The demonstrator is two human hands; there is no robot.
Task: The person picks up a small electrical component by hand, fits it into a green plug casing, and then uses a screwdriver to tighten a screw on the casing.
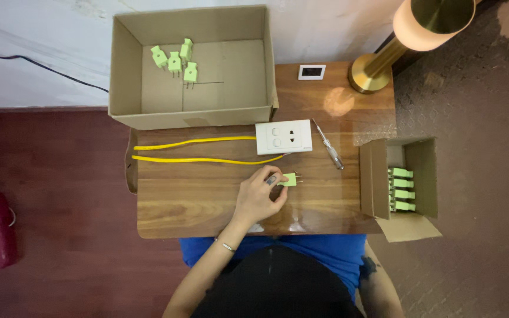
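Left hand (258, 197) pinching a small light-green plastic two-pin plug (290, 179) in a closed grip, just below the white rectangular wall socket plate (283, 137) on the brown wooden bench (178, 200). Right hand out of sight. Right of the socket plate, a clear-handled screwdriver (329, 143); left of it, two yellow cables (195, 151).

**What we cannot make out**

Our right arm (378, 288) leaves the bottom edge, its hand unseen. The left hand (258, 197) covers the back of the green plug (290, 179). The lamp (425, 23) is cropped above (shade only partly visible).
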